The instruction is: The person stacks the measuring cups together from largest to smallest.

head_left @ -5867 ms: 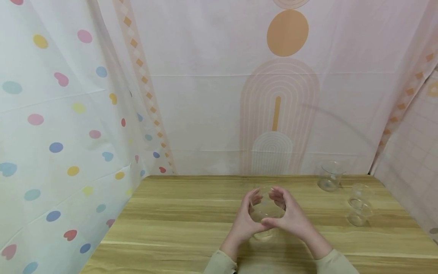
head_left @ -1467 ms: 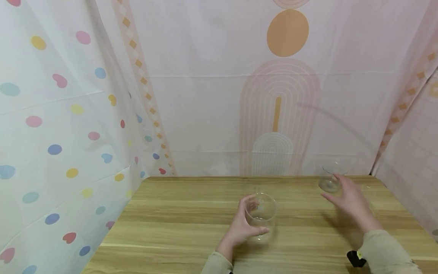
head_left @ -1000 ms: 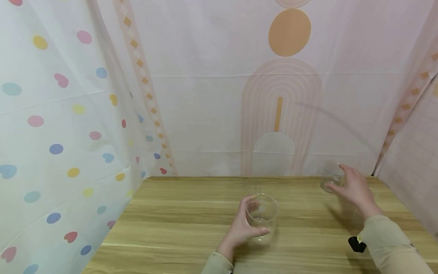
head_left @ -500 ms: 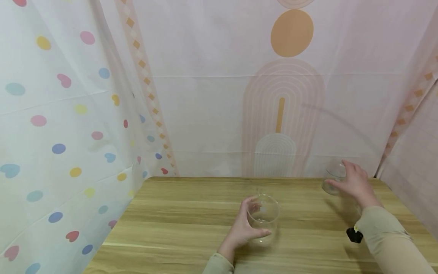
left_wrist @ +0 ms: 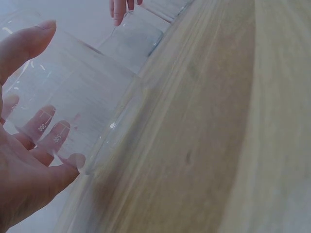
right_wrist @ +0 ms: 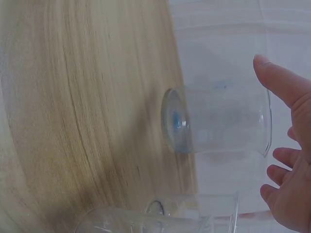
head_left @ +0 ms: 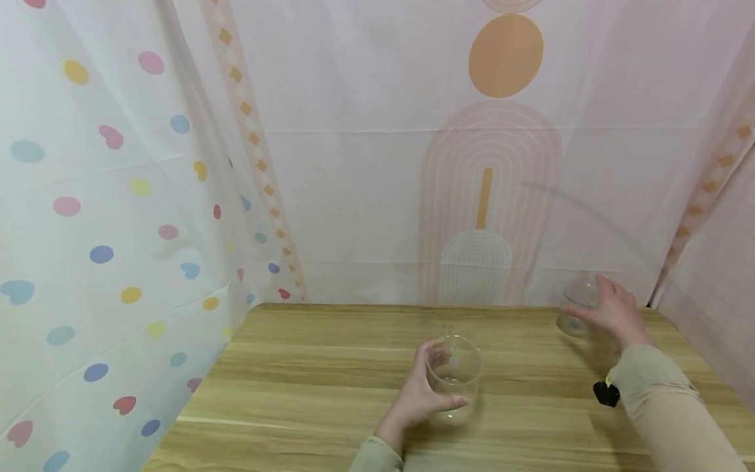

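My left hand point(head_left: 421, 390) grips a clear glass beaker point(head_left: 466, 393) standing near the middle of the wooden table, thumb on the near side and fingers behind. White graduation marks show through this beaker's wall point(left_wrist: 90, 97) in the left wrist view. Toward the back right my right hand point(head_left: 616, 314) is spread at the upper part of a second clear beaker point(right_wrist: 218, 121), which stands upright on the table. Thumb and fingers lie to either side of its rim in the right wrist view; whether they touch the glass is hard to tell.
More clear glassware point(right_wrist: 216, 206) stands beside the second beaker, mostly hidden by my right arm in the head view. A patterned curtain point(head_left: 354, 196) hangs behind the wooden table point(head_left: 307, 393). A small black device point(head_left: 606, 393) is at my right sleeve.
Several seconds ago both hands were around the near beaker. My right hand has since moved to the back-right beaker and a little farther toward its rim. My left hand keeps its hold.
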Demonstrator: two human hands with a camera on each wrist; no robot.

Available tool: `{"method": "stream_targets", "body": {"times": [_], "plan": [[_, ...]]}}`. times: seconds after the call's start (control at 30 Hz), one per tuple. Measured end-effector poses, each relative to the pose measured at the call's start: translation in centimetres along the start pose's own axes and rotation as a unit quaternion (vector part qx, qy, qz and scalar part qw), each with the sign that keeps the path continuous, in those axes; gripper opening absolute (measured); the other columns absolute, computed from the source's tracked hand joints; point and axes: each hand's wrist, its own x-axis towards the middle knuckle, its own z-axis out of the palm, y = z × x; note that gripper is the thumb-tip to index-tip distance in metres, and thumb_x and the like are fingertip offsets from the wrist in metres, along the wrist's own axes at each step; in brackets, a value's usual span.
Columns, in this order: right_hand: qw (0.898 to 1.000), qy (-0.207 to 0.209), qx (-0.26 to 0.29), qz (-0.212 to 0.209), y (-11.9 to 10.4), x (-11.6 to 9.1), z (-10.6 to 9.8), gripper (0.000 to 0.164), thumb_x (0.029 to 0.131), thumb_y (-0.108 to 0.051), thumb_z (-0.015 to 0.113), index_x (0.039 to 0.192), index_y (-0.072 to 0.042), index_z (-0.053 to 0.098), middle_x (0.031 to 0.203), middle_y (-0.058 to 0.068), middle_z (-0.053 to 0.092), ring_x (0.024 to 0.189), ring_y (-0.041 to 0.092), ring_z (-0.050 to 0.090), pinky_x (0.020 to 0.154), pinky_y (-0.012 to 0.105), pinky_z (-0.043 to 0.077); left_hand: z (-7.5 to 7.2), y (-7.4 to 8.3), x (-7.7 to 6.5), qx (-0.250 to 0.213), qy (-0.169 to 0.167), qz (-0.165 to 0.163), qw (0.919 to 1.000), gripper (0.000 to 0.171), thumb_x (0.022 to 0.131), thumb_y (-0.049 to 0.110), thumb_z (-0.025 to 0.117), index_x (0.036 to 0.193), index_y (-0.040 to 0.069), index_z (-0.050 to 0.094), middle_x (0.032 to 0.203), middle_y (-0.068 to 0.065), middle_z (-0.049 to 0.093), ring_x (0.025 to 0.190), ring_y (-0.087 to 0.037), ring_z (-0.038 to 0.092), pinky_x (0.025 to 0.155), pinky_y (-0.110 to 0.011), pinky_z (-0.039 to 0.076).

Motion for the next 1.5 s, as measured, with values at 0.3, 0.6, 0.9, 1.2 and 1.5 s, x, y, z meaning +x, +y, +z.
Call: {"method": "stream_targets", "body": {"times": [0.3,0.6,0.9,1.2,1.5], "plan": [[1.0,-0.023,0.02,0.005,0.1,0.4,0.0,0.11,0.088,-0.048,0.07,0.145,0.022,0.007,0.141,0.052,0.016,0.127,0.067,0.019,0.104,0.071,0.021,0.0,0.0,0.1,-0.004,-0.002,0.004,1.0,0.098,0.067,0.0,0.089,0.145,0.015,0.031,0.141,-0.013,0.047,0.134,-0.029,0.042,0.112,-0.046,0.029],[0.999,-0.04,0.017,0.017,0.5,0.7,0.4,0.102,0.092,-0.043,0.065,0.143,0.025,0.007,0.138,0.054,0.016,0.125,0.068,0.02,0.103,0.071,0.021,0.0,-0.1,0.2,-0.016,-0.01,0.005,0.9998,0.099,0.068,-0.001,0.087,0.146,0.012,0.029,0.143,-0.02,0.045,0.135,-0.031,0.041,0.112,-0.048,0.028],[1.0,-0.017,0.015,0.019,0.5,0.8,0.9,0.094,0.092,-0.035,0.066,0.137,0.03,0.016,0.131,0.054,0.024,0.12,0.066,0.029,0.101,0.069,0.028,0.1,-0.1,0.2,-0.027,-0.006,0.01,0.9995,0.098,0.067,-0.003,0.087,0.145,0.011,0.03,0.141,-0.023,0.045,0.133,-0.034,0.042,0.112,-0.051,0.028],[1.0,-0.008,0.013,0.015,-0.4,0.4,0.7,0.085,0.087,-0.031,0.07,0.13,0.031,0.029,0.119,0.052,0.036,0.109,0.063,0.04,0.094,0.068,0.037,0.0,-0.3,0.2,-0.02,-0.007,0.017,0.9996,0.099,0.067,-0.002,0.088,0.145,0.006,0.029,0.14,-0.025,0.046,0.133,-0.035,0.043,0.112,-0.052,0.029],[0.999,-0.044,0.003,0.013,-0.9,0.4,0.6,0.086,0.084,-0.031,0.072,0.128,0.031,0.031,0.12,0.052,0.035,0.11,0.062,0.04,0.093,0.066,0.038,0.1,-0.4,0.2,-0.021,-0.004,0.019,0.9996,0.099,0.066,-0.003,0.088,0.145,0.006,0.029,0.139,-0.025,0.046,0.132,-0.036,0.043,0.112,-0.047,0.03]]}}
